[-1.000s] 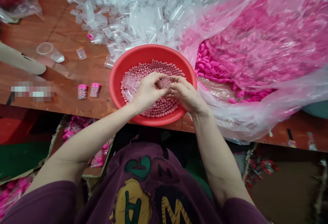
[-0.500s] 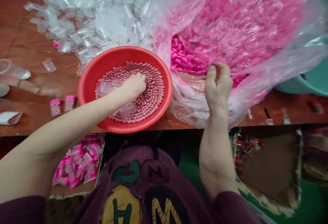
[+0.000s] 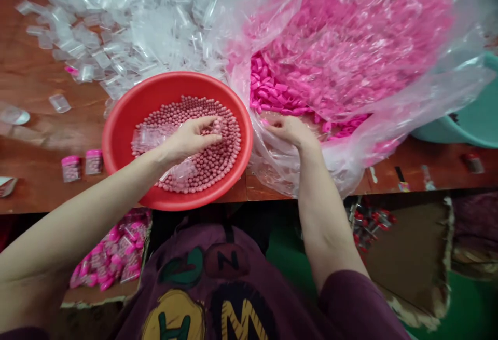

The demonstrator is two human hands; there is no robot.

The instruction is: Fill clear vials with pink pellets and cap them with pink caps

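Note:
A red plastic bowl (image 3: 124, 117) sits at the table's near edge, holding pink beads (image 3: 218, 153) and a few clear little containers (image 3: 150, 135). My left hand (image 3: 190, 137) is over the beads with its fingers pinched on a small clear container at its fingertips. My right hand (image 3: 290, 130) rests at the mouth of a big clear plastic bag (image 3: 389, 122) full of pink caps (image 3: 272, 96), fingers curled together on something small that I cannot make out.
A heap of clear empty containers (image 3: 136, 23) covers the far table. Two filled, pink-capped containers (image 3: 81, 163) stand left of the bowl. A cardboard box of finished ones (image 3: 112, 257) is below the table at left. A teal tub (image 3: 467, 122) sits at right.
My right hand has dropped from above the pink caps down to the bag's mouth beside the bowl. My left hand has lifted from the beads with a clear container at its fingertips.

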